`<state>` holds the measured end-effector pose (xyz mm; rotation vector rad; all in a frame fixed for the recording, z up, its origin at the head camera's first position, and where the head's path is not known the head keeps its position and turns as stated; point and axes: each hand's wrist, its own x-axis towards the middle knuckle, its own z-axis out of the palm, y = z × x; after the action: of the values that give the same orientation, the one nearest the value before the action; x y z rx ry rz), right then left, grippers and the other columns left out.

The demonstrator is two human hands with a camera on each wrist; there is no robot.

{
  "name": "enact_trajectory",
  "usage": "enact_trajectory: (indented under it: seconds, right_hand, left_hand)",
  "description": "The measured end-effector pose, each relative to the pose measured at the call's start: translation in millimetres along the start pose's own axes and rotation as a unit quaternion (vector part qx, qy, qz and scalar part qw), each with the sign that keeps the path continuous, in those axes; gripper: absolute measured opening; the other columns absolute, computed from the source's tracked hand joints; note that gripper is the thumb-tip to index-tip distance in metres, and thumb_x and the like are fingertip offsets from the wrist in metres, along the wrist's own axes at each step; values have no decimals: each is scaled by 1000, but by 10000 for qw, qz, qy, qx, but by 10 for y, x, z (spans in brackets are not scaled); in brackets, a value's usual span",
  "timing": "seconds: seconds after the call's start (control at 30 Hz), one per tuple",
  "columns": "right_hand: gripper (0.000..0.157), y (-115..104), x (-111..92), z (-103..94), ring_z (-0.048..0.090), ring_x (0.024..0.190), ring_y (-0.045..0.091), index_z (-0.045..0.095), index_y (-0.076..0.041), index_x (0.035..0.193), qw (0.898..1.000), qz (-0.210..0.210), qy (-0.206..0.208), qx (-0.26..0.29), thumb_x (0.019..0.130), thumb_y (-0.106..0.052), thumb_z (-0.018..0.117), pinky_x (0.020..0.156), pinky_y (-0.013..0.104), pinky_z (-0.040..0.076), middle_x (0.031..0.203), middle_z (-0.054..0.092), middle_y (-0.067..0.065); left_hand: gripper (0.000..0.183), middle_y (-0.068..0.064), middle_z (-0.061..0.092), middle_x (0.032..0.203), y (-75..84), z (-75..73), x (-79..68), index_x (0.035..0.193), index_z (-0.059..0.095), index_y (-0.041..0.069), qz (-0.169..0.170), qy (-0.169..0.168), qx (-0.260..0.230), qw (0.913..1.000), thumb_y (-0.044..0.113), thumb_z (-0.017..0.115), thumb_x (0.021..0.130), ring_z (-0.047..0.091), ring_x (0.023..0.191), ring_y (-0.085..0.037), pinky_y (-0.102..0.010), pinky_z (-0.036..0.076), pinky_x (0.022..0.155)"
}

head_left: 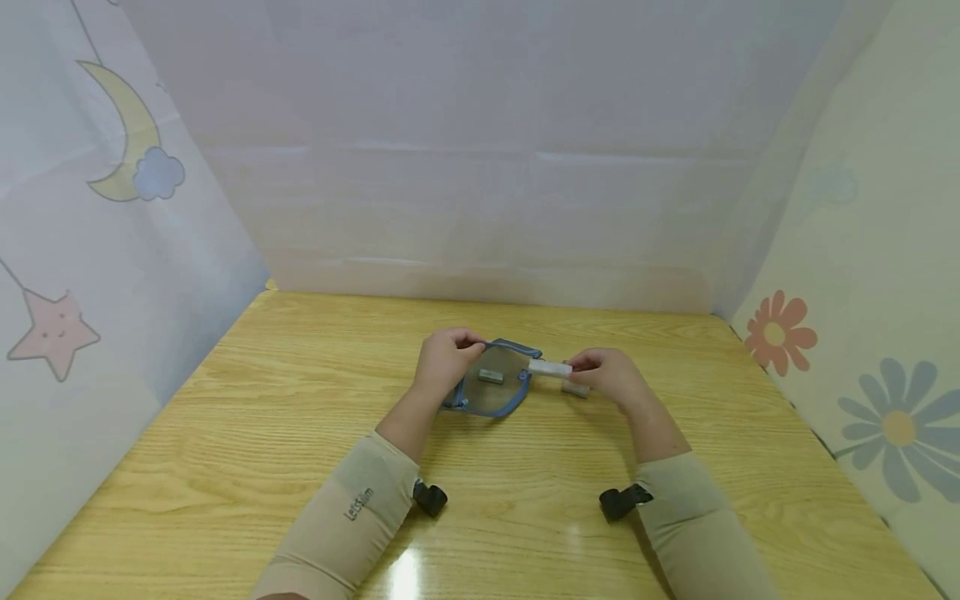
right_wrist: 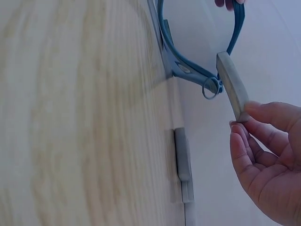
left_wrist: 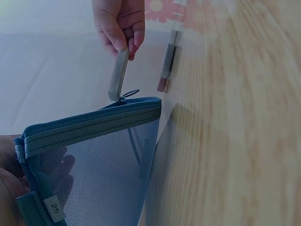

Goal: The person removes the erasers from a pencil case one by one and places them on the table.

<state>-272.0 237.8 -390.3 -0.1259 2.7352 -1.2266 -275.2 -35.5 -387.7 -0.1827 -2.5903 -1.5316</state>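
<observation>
A blue zip pouch with mesh sides stands with its mouth spread apart. My left hand pinches its rim at the far left side. Between the thumb and fingers of my right hand is a pale grey bar, gripped by one end. The bar's other end is at the pouch's right edge, beside the zip-pull ring; whether they touch I cannot tell. Inside the pouch lies another small grey bar. Most of my left hand's fingers are hidden in the right wrist view.
More small bars lie close together on the wooden table, under and beside my right hand; one end looks brownish. A pale wall sheet rises behind the table, with printed panels on both sides.
</observation>
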Motion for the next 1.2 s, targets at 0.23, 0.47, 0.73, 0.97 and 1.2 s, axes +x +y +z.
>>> enact_trajectory:
  seconds: [0.23, 0.47, 0.73, 0.97, 1.2]
  right_hand:
    - [32, 93, -38, -146, 54, 94, 24, 64, -7, 108, 9999, -34, -22, -118, 83, -27, 68, 78, 38, 44, 102, 62, 9]
    - [32, 280, -96, -333, 52, 93, 25, 62, -4, 109, 10000, -3, -13, 54, 85, -23, 66, 79, 40, 44, 103, 60, 12]
    - [36, 469, -169, -521, 49, 100, 29, 60, -2, 112, 9999, 123, 74, 64, 85, -25, 65, 83, 43, 40, 108, 58, 14]
    - [32, 604, -203, -588, 52, 94, 25, 61, 1, 111, 9999, 112, -1, 65, 86, -19, 64, 80, 37, 42, 104, 60, 15]
    - [34, 720, -209, -604, 53, 90, 21, 59, 3, 113, 9994, 271, -107, 186, 85, -17, 65, 81, 39, 44, 104, 60, 13]
  left_hand:
    - [11, 6, 68, 86, 4, -8, -11, 88, 72, 14, -39, -5, -31, 10000, 22, 66, 84, 61, 83, -13, -30, 50, 72]
    - [8, 6, 67, 86, -1, -4, -5, 86, 71, 17, -43, 14, -46, 10000, 22, 66, 84, 61, 82, -12, -29, 50, 70]
    - [9, 7, 67, 86, -11, -3, 5, 87, 72, 17, -71, 15, 24, 10000, 23, 66, 84, 60, 82, -12, -29, 50, 70]
    - [8, 7, 66, 86, -12, -11, 11, 86, 71, 18, -81, 6, 10, 10000, 24, 66, 84, 59, 81, -13, -30, 49, 69]
    - [8, 6, 67, 87, -15, -14, 15, 86, 71, 19, -112, -21, -34, 9999, 24, 66, 84, 60, 82, -13, -29, 50, 71]
